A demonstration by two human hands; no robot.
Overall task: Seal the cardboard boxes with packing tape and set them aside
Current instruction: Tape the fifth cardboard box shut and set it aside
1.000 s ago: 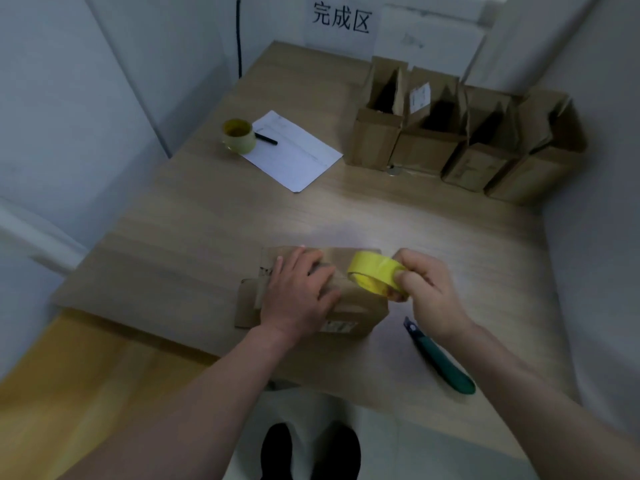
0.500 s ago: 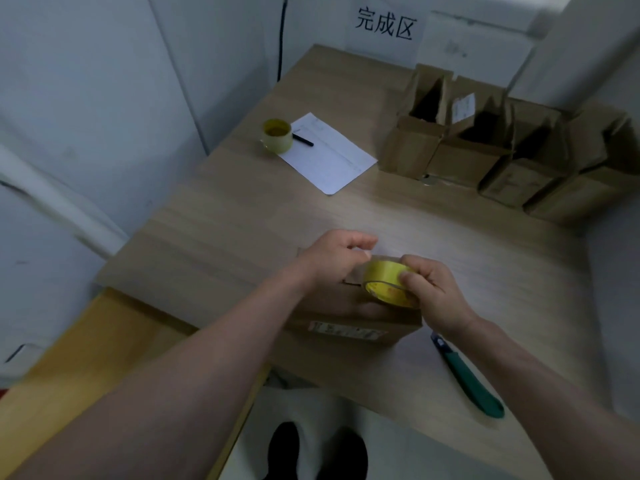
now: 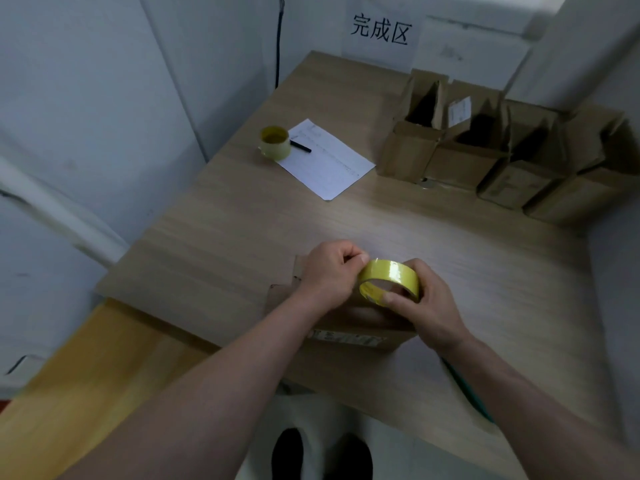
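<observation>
**Tape end being picked free above the near box**

- Left hand (image 3: 329, 271): a second ago it lay flat on the box top; it has since lifted and curled, its fingertips now pinching at the far-left edge of the roll, seemingly at the tape's loose end. No free strip can be made out.
- Right hand (image 3: 420, 303): grips the roll of yellow packing tape (image 3: 389, 282), thumb on the near rim and fingers wrapped round the right side, as in the earlier views. The roll sits tilted, its open core facing the camera, just above the box.
- Cardboard box (image 3: 349, 327): lies on the near part of the table (image 3: 242, 216), largely hidden by both hands; a printed label shows on its near face. No tape visible on it.
- Open cardboard boxes (image 3: 498, 157): a row at the far right, flaps up, unsealed.
- Second tape roll (image 3: 274, 143), black pen (image 3: 300, 147) and sheet of paper (image 3: 327, 161): far left, untouched.
- Green-handled cutter (image 3: 465, 389): near right, partly under the right forearm.

Judgement: the work has passed from steadying the box to starting the tape; sealing of this box has not begun, and the rest wait.
</observation>
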